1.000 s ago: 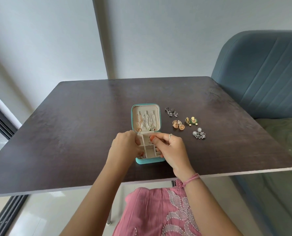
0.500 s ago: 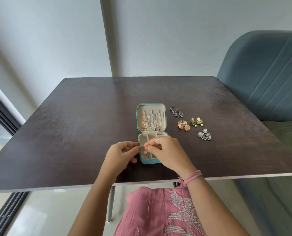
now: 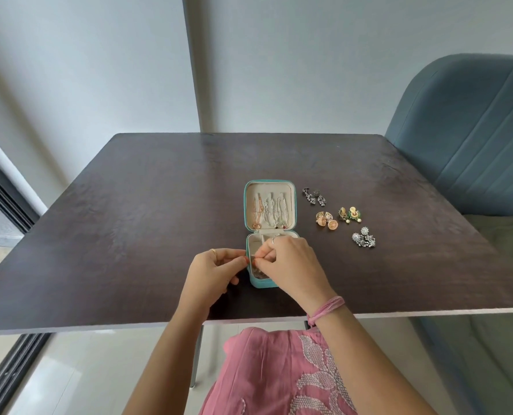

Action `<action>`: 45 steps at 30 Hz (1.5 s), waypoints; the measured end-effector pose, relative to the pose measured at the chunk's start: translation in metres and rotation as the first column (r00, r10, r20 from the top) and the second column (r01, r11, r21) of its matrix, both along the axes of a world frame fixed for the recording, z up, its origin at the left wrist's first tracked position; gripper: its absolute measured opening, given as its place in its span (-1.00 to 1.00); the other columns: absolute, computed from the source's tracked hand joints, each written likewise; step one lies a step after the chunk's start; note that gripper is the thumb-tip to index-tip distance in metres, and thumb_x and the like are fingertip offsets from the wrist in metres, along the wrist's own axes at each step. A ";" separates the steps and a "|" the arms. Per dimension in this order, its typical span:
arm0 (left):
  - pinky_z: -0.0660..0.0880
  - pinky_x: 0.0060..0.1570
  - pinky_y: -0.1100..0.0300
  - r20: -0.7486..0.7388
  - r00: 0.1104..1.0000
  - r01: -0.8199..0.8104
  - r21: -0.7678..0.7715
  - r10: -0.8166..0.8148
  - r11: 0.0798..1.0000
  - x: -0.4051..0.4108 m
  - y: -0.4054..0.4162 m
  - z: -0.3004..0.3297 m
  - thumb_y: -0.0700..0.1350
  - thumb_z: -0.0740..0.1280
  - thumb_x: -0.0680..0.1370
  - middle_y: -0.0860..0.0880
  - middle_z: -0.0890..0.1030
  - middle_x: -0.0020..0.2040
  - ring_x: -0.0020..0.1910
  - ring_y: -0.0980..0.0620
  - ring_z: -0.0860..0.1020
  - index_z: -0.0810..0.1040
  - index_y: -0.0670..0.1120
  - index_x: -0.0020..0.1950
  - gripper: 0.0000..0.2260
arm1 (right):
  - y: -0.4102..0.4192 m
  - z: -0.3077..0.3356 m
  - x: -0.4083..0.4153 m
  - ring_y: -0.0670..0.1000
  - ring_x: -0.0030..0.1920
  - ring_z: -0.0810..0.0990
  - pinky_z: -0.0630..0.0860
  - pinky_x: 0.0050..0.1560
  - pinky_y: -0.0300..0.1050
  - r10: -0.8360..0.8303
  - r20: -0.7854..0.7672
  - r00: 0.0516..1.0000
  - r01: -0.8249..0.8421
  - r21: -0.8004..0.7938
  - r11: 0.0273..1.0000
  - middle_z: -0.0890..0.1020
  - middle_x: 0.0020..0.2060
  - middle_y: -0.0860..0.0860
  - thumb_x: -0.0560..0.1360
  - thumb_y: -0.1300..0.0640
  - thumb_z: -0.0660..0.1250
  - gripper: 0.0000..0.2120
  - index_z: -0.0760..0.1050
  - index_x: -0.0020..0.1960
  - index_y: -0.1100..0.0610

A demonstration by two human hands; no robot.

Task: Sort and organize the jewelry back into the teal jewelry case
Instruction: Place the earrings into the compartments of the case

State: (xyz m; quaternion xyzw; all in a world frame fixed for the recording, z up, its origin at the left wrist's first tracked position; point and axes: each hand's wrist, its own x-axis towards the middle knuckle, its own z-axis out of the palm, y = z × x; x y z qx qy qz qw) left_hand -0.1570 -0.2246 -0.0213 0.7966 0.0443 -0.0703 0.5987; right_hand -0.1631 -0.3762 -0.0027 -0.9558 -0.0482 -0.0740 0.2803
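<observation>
Jewelry case (image 3: 260, 283), teal outside and cream inside, lies open on the near middle of the table (image 3: 129, 220), lid flat away from the person so the chains (image 3: 268, 212) on its hooks and the divided tray face up within reach. Left hand (image 3: 211, 272) and right hand (image 3: 291, 265) meet over the tray's left edge, fingertips pinching something too small to identify, probably steadying it before seating it. Four earring pairs (image 3: 339, 217) wait just right of the case.

Left hand (image 3: 216, 269) and right hand (image 3: 291, 265) meet fingertip to fingertip, seemingly pinching
</observation>
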 end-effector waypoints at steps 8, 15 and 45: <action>0.40 -0.52 0.31 -0.003 1.000 -0.010 -0.026 0.010 1.000 0.000 -0.001 -0.001 -0.15 0.40 0.50 0.02 0.68 -0.28 -0.51 0.21 0.44 0.65 0.08 -0.14 -0.88 | -0.015 0.001 0.005 -0.20 -0.25 0.60 0.51 -0.19 -0.36 -0.033 -0.055 0.998 0.047 0.273 0.961 0.68 -0.30 -0.10 0.42 0.07 0.44 -0.93 0.68 -0.13 0.03; 0.43 -0.50 0.31 -0.006 1.000 -0.013 -0.021 0.013 1.000 0.001 -0.001 -0.003 -0.11 0.39 0.51 0.06 0.69 -0.23 -0.48 0.22 0.47 0.65 0.07 -0.07 -0.92 | -0.043 -0.001 0.003 -0.23 -0.39 0.51 0.44 -0.35 -0.38 -0.235 -0.061 0.970 0.193 0.783 0.591 0.63 -0.31 -0.04 0.49 0.21 0.39 -0.96 0.62 -0.10 0.12; 0.41 -0.41 0.31 0.114 0.980 -0.158 -0.064 0.165 0.985 -0.001 -0.008 0.013 -0.10 0.33 0.55 0.02 0.68 -0.18 -0.43 0.19 0.49 0.64 -0.02 -0.09 -0.90 | -0.050 -0.023 0.003 -0.13 -0.26 0.52 0.49 -0.18 -0.25 -0.411 -0.105 0.905 0.178 0.973 0.144 0.63 -0.13 0.01 0.52 0.24 0.35 -0.86 0.57 0.08 0.21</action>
